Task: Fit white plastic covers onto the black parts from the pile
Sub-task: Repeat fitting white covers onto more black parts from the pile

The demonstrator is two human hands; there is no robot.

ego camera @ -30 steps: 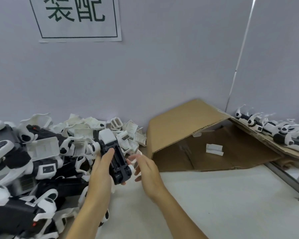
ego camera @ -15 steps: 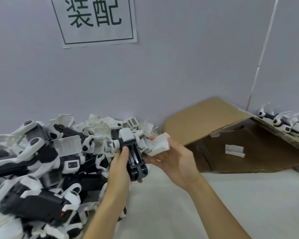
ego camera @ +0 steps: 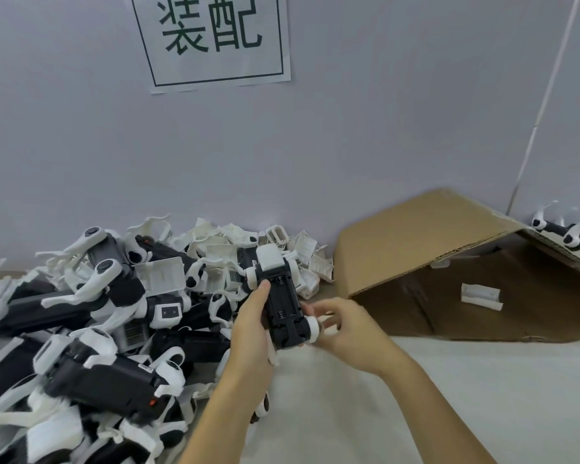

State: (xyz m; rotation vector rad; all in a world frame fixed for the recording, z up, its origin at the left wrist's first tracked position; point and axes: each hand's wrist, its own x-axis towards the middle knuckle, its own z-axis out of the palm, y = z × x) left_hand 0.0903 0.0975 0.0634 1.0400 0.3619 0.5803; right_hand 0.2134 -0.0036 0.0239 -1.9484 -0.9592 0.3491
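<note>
The left hand (ego camera: 252,324) grips a black part (ego camera: 283,304) beside the pile (ego camera: 108,316). The right hand (ego camera: 345,324) pinches its lower end; whether it holds a cover is unclear.

A plain pale lilac-grey wall (ego camera: 382,135) carries a white paper sign with dark green characters (ego camera: 211,38). Below, an off-white desk (ego camera: 432,406) holds an opened brown cardboard box (ego camera: 416,239) against the wall.
</note>
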